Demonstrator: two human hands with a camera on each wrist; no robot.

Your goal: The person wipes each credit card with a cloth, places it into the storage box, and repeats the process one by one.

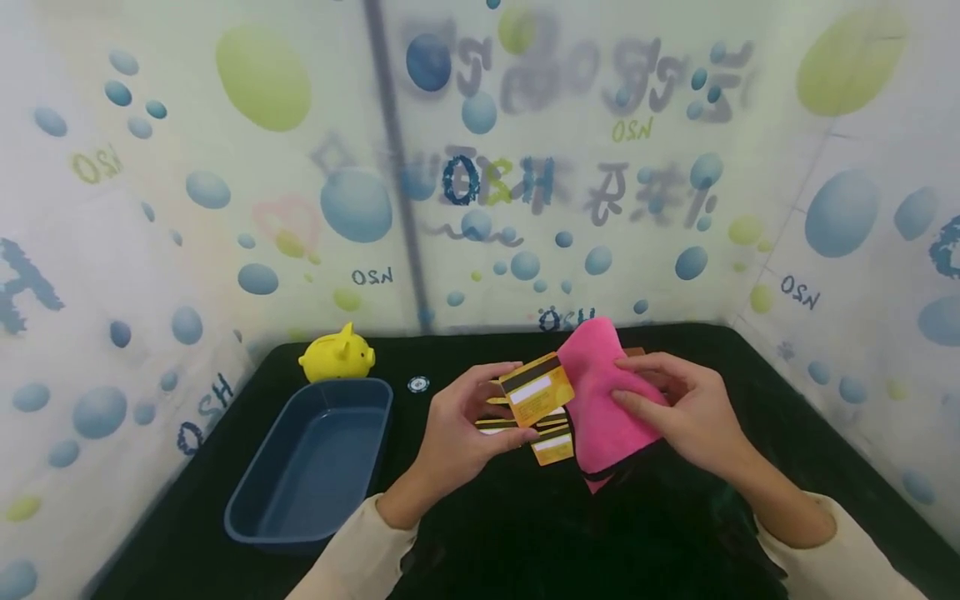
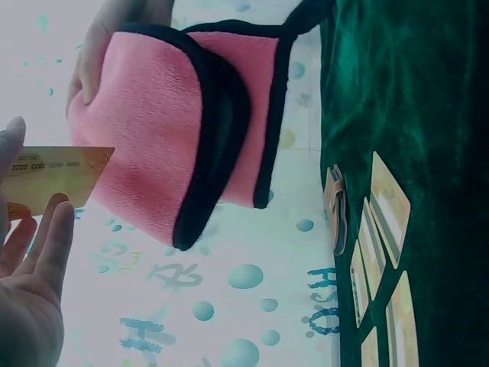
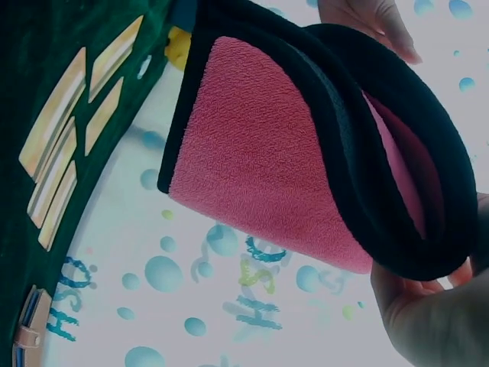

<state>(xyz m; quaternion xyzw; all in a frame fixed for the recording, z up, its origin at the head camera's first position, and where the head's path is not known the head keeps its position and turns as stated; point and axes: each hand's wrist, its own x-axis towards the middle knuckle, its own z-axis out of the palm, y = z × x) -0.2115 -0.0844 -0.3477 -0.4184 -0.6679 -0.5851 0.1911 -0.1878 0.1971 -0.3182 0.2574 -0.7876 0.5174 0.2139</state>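
Over the tabletop (image 1: 600, 550), my left hand (image 1: 461, 421) pinches a gold card (image 1: 537, 389) by its edges and my right hand (image 1: 690, 408) grips a pink cloth (image 1: 600, 408); card judged light, stiff, slick, best edge-held; cloth soft, best pinched through folds.

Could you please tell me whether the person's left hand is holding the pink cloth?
No, the left hand holds a yellow card, while the pink cloth is in the right hand.
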